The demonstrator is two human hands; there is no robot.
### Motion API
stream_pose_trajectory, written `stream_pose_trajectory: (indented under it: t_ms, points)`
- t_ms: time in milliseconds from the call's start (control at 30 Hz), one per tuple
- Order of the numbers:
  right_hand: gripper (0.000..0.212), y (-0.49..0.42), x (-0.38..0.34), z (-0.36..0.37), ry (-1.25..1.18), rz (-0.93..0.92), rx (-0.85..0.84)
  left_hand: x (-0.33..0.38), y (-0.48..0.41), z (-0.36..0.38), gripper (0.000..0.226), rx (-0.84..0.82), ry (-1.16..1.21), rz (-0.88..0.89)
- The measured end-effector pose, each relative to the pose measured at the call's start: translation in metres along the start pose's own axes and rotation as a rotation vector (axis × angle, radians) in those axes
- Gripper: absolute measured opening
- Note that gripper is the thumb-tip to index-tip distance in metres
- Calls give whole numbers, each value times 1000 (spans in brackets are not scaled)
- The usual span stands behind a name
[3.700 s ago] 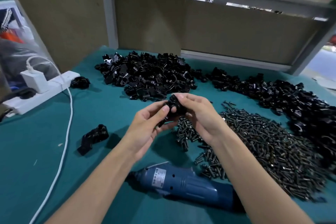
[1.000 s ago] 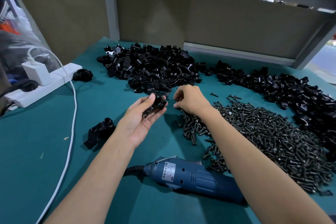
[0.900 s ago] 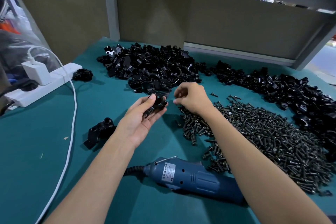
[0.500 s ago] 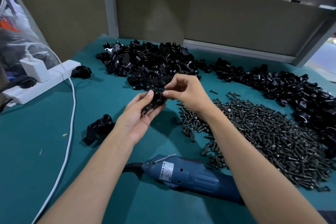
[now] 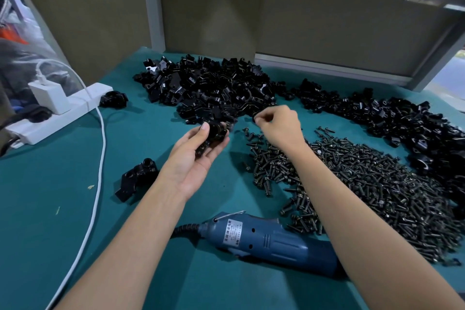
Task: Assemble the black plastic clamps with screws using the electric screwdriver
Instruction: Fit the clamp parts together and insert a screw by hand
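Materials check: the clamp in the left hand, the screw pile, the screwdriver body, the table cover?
Clamp in left hand: glossy black, moulded curves, looks like plastic.
Screws: dark with dull metallic glints, probably coated steel.
Screwdriver body: matte blue, ribbed and vented, likely plastic.
Table cover: flat teal, no sheen; rubber or felt mat, can't tell.

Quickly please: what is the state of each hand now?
Left hand: holds a black clamp.
Right hand: fingertips pinched; cannot tell if it holds anything.

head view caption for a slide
Left hand holds a black clamp, right hand pinches a small dark piece, blue screwdriver lies unused.
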State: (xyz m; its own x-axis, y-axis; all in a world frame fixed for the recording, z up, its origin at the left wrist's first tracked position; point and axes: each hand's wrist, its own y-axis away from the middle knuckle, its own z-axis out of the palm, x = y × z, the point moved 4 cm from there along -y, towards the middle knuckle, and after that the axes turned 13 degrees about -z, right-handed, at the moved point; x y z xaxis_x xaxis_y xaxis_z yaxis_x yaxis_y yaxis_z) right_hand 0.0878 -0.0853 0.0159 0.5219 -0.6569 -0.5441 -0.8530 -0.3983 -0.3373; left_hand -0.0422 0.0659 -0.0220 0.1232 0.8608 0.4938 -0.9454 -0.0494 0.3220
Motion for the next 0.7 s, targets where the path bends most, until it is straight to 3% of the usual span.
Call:
stream_pose_trajectory:
  t_ms: [100, 200, 333, 500, 600, 700]
  points:
    - [28, 0, 1, 18, 179, 22, -129, -2, 0, 1, 33, -14, -15, -15]
    - [27, 0, 2, 26, 190, 64, -141, -2, 0, 1, 30, -32, -27, -25]
    - [17, 0, -5, 16, -10, 43, -73, -2, -1, 1, 27, -28, -61, -20]
    - [17, 16, -52, -5, -502, -212, 127, -6, -5, 4, 21, -13, -143, 0]
    - [17, 27, -71, -1, -444, -304, 111, -9, -4, 6, 9, -45, -169, -2]
    - [19, 30, -75, 2, -428, -277, 102, -10, -4, 6, 8, -72, -156, -8]
